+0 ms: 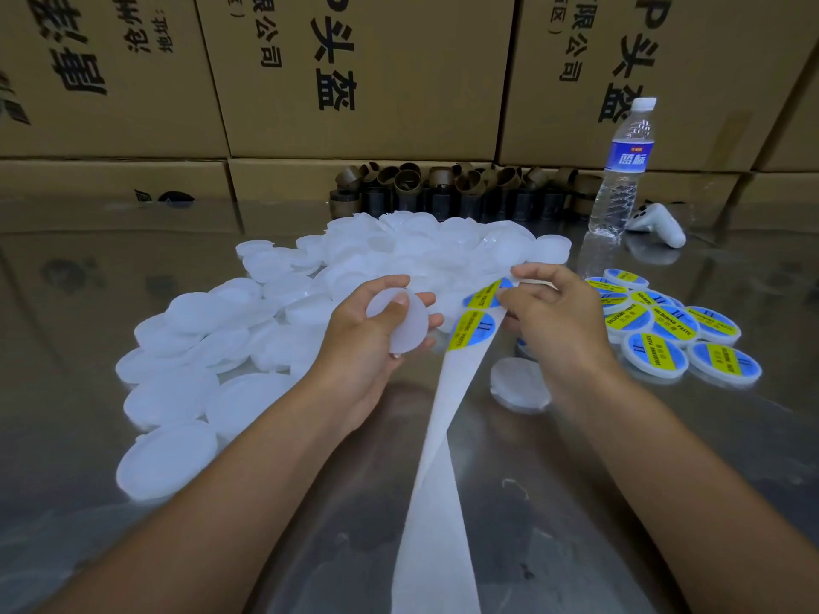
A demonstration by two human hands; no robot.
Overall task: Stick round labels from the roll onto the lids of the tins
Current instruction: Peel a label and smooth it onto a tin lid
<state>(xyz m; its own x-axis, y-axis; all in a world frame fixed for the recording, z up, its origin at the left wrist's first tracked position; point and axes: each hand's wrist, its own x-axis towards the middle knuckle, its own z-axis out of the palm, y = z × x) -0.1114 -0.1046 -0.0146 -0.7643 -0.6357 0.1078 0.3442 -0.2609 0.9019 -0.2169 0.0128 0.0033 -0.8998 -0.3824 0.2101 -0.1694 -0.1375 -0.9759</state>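
Now: Lift the Label and Seat It on the Lid

Your left hand (pixel 370 347) grips the held lid (pixel 399 321), a blank one, between the thumb and curled fingers. It is raised above the table (pixel 111 268), just left of the backing strip (pixel 438 480). Your right hand (pixel 554 316) pinches the far label (pixel 485 294) at its edge, where the strip bends.

Peel slowly and at a shallow angle so the label comes away flat. Bring the lid close beneath it and centre the label before any contact. Then press from the middle outward to drive out air. Touch the adhesive only at the edge you already hold.

Counts:
- Two labels show on the strip: the far one and a near label (pixel 472 332) just beside it.
- One lid is in hand, and one loose lid (pixel 520 387) lies near your right wrist.
- Roughly ten labelled lids (pixel 656 354) sit at the right.
- The blank pile (pixel 199 330), at the left and far side, holds dozens, too many to count.
- The roll itself is not in view.
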